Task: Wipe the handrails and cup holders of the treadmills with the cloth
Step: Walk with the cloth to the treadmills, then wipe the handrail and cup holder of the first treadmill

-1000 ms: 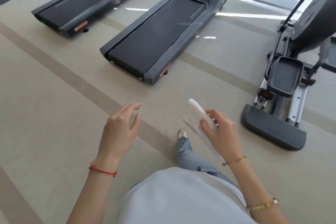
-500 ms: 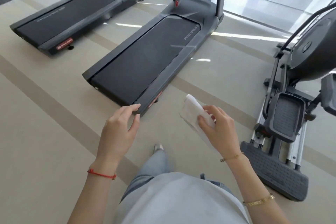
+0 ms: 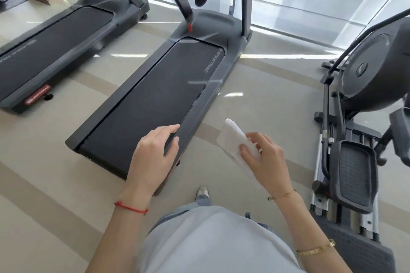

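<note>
The right hand is pinching the folded cloth, whose long axis is pointing up-left beyond the fingertips. The left hand is hovering, fingers relaxed and slightly apart.

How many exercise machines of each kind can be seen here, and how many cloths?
Dark grey treadmills: 2, the nearer one and the farther one
Black elliptical trainer: 1
White folded cloth, held by the right hand: 1
Total: 4
</note>
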`<act>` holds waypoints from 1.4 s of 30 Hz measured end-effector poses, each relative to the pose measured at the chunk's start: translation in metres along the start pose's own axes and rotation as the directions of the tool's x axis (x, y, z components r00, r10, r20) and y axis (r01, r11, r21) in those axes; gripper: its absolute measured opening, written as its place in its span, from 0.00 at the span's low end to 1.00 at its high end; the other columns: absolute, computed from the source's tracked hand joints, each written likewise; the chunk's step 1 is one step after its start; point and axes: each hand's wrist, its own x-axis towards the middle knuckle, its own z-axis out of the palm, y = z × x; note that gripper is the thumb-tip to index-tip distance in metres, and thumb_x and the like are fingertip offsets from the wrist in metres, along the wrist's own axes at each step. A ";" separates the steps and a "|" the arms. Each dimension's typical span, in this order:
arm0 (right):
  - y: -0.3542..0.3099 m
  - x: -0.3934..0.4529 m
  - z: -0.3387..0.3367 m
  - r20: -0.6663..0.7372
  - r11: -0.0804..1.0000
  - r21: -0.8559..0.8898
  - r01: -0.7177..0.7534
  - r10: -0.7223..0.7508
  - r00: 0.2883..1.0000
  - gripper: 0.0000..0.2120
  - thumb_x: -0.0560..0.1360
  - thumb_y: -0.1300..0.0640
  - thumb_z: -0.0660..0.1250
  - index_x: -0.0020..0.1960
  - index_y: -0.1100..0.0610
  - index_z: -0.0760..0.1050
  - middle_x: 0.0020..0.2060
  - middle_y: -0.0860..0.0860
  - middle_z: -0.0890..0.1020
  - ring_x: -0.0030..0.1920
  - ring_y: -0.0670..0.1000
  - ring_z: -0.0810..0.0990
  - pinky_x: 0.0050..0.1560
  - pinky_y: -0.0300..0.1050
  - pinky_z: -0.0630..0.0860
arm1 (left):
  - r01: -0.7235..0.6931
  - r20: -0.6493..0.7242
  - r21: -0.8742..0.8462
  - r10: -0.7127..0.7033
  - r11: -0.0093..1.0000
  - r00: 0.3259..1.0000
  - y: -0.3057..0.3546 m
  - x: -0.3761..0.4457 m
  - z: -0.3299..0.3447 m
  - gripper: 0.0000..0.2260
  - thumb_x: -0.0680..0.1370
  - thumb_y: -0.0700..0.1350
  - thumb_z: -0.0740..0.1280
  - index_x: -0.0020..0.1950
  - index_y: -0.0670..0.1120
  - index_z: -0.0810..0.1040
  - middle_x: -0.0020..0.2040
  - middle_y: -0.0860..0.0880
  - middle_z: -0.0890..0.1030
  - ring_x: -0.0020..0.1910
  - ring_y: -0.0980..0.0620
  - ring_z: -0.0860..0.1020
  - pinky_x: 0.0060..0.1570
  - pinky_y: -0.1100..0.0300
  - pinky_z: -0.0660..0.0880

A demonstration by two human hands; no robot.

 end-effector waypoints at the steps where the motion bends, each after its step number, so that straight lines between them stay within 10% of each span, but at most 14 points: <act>1: 0.002 0.018 0.001 -0.014 1.000 -0.003 -0.010 0.010 1.000 0.06 0.74 0.56 0.69 0.50 0.51 0.78 0.43 0.46 0.79 0.39 0.44 0.74 0.41 0.33 0.69 | -0.017 0.011 0.000 0.017 1.000 1.000 0.000 0.022 0.004 0.13 0.81 0.43 0.65 0.65 0.47 0.78 0.58 0.52 0.82 0.57 0.52 0.79 0.59 0.49 0.77; 17: 0.092 0.276 -0.021 -0.104 0.999 -0.003 -0.053 0.052 0.993 0.06 0.74 0.56 0.70 0.50 0.52 0.78 0.42 0.46 0.79 0.38 0.39 0.74 0.40 0.30 0.67 | -0.089 0.117 -0.046 0.094 0.995 0.989 0.049 0.303 0.115 0.14 0.81 0.44 0.64 0.66 0.49 0.78 0.59 0.55 0.81 0.58 0.54 0.78 0.62 0.51 0.74; 34: 0.118 0.616 -0.064 0.140 0.920 0.081 0.384 -0.392 0.909 0.07 0.75 0.56 0.68 0.53 0.52 0.77 0.44 0.45 0.77 0.40 0.41 0.71 0.43 0.26 0.64 | 0.227 -0.264 0.010 -0.216 0.974 0.940 0.121 0.509 0.170 0.14 0.81 0.45 0.63 0.67 0.48 0.77 0.61 0.53 0.80 0.61 0.54 0.77 0.64 0.50 0.73; 42: 0.055 0.745 -0.018 0.122 0.769 0.142 0.624 -0.639 0.759 0.10 0.77 0.53 0.66 0.58 0.53 0.75 0.47 0.46 0.76 0.47 0.48 0.74 0.46 0.45 0.74 | 0.356 -0.455 0.032 -0.304 0.934 0.837 0.089 0.589 0.156 0.15 0.82 0.45 0.63 0.68 0.47 0.75 0.61 0.51 0.79 0.60 0.52 0.77 0.64 0.53 0.73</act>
